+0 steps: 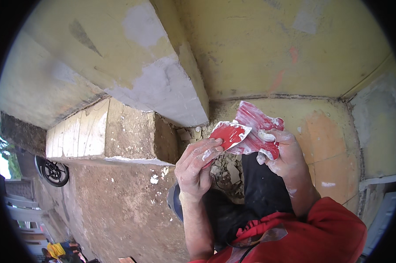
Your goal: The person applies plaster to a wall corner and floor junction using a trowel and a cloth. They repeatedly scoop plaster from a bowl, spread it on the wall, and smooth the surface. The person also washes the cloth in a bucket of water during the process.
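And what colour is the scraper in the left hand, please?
The scraper is red, with white smears at its edge; the head view shows it.

patchy yellow wall (259, 57); rough brown ground (119, 206); chipped ledge (130, 133)

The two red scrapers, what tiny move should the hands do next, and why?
Maybe the left hand should wipe its smaller red scraper across the larger red scraper in the right hand: white paste clings along the smaller one's edge, and the two blades already overlap in this view.
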Action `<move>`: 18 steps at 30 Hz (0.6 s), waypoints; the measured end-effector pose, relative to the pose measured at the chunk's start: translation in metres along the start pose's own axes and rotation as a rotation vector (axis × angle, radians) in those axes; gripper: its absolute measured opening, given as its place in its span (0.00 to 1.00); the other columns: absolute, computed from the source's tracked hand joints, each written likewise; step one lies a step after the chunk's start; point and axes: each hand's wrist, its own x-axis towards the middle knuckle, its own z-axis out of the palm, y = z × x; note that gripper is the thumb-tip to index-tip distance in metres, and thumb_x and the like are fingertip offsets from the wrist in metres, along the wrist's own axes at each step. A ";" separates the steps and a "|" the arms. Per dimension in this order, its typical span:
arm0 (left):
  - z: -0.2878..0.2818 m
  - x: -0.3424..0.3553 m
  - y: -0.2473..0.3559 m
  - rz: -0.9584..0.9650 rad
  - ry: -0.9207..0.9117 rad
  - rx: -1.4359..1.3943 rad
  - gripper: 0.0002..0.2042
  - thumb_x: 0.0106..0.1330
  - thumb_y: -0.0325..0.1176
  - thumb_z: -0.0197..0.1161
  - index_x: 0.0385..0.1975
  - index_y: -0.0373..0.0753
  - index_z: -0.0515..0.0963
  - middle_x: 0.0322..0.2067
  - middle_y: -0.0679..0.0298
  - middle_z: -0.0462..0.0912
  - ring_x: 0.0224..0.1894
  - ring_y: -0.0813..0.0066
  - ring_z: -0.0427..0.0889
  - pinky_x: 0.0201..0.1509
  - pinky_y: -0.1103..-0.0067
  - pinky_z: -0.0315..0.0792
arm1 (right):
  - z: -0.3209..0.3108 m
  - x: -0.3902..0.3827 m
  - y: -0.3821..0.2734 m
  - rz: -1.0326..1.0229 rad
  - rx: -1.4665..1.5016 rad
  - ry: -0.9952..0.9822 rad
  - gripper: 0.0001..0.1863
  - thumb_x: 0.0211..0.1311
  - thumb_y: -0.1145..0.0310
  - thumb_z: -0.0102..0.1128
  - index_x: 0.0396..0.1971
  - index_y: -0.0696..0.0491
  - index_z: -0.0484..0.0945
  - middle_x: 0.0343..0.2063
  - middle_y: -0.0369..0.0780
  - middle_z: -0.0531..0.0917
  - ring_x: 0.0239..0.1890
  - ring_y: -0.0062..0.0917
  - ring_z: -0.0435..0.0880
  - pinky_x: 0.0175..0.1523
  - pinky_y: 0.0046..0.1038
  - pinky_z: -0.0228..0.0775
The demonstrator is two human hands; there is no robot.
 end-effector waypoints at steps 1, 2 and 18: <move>-0.001 -0.002 -0.001 -0.060 0.030 0.010 0.11 0.63 0.18 0.62 0.44 0.35 0.83 0.41 0.53 0.89 0.47 0.56 0.88 0.52 0.69 0.80 | -0.003 -0.001 -0.002 -0.015 -0.029 -0.005 0.14 0.67 0.72 0.60 0.50 0.58 0.80 0.37 0.42 0.86 0.34 0.29 0.89 0.24 0.30 0.81; -0.004 -0.007 -0.003 -0.121 0.055 0.030 0.10 0.65 0.18 0.62 0.45 0.34 0.82 0.41 0.53 0.89 0.47 0.57 0.88 0.53 0.69 0.80 | 0.001 -0.003 -0.005 -0.036 -0.006 -0.032 0.14 0.67 0.72 0.59 0.50 0.58 0.80 0.37 0.42 0.86 0.33 0.29 0.89 0.24 0.30 0.81; -0.061 -0.059 0.011 -0.582 0.811 0.024 0.16 0.77 0.37 0.58 0.58 0.36 0.73 0.53 0.57 0.79 0.53 0.67 0.81 0.52 0.72 0.78 | -0.085 0.140 0.155 -0.453 -0.256 0.374 0.10 0.68 0.76 0.60 0.47 0.60 0.82 0.42 0.37 0.85 0.44 0.19 0.84 0.51 0.25 0.78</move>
